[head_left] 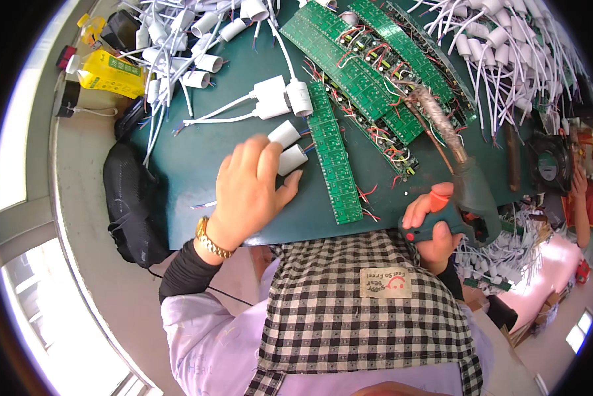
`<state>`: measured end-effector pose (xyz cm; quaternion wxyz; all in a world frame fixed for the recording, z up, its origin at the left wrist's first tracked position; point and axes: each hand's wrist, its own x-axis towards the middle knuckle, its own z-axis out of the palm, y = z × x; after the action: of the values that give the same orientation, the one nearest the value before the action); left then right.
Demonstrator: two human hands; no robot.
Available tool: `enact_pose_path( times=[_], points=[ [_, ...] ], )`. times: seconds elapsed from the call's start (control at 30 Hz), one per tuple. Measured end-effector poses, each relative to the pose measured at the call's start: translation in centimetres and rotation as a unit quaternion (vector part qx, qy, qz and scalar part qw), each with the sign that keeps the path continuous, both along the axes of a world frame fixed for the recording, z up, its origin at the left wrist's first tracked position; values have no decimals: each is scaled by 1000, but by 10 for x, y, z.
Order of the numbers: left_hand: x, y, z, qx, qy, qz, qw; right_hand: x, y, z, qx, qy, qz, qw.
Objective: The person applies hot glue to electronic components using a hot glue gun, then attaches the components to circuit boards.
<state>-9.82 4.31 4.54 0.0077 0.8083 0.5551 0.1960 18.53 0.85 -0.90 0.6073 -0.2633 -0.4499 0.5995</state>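
Note:
My left hand (247,188) is over the table with its fingers bent around the back ends of two white cylindrical cable connectors (292,159), its thumb beside the nearer one. Thin coloured wires run from these connectors to the edge of a narrow green circuit board strip (335,158). Their cables pass beneath my palm, where they are hidden; a bare-wire end shows left of my wrist. My right hand (434,228) is wrapped around the handle of a dark green soldering gun (471,198), an orange piece at its index finger. Its metal barrel and copper-coloured tip point away over the boards.
Several larger circuit board panels (349,63) with red and white wires lie beyond. White connector cables are heaped at back left (178,39) and back right (507,46). A yellow bottle (112,74) and black pouch (135,204) sit left. Another person's hand (579,183) shows far right.

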Motion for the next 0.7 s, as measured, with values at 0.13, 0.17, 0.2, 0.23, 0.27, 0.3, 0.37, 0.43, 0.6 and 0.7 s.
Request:
enact_pose_path(
  times=[0.13,0.17,0.2,0.23,0.27,0.3,0.37,0.43,0.6,0.7],
  points=[
    [-5,-10,2,-77,110,54,989,2,8,-7,11,22,-37,999],
    [-4,-10,7,-54,138,28,988,2,9,-9,16,37,-37,999],
    [-4,-9,13,-31,168,2,985,2,11,-11,21,53,-36,998],
    [-2,-3,19,-29,174,6,984,3,11,-13,23,71,-31,997],
    [1,8,23,48,170,-28,984,5,11,-14,25,77,-27,996],
    [3,20,26,125,166,-63,976,5,11,-15,33,101,-42,993],
    [0,44,14,109,115,-79,984,4,12,-13,47,132,-53,989],
    [-2,58,4,96,59,-97,989,4,13,-13,51,139,-48,988],
    [-15,81,16,49,-92,8,994,8,15,-18,53,129,-57,989],
    [-73,109,22,95,-85,54,990,8,14,-16,56,123,-52,990]
  ],
)
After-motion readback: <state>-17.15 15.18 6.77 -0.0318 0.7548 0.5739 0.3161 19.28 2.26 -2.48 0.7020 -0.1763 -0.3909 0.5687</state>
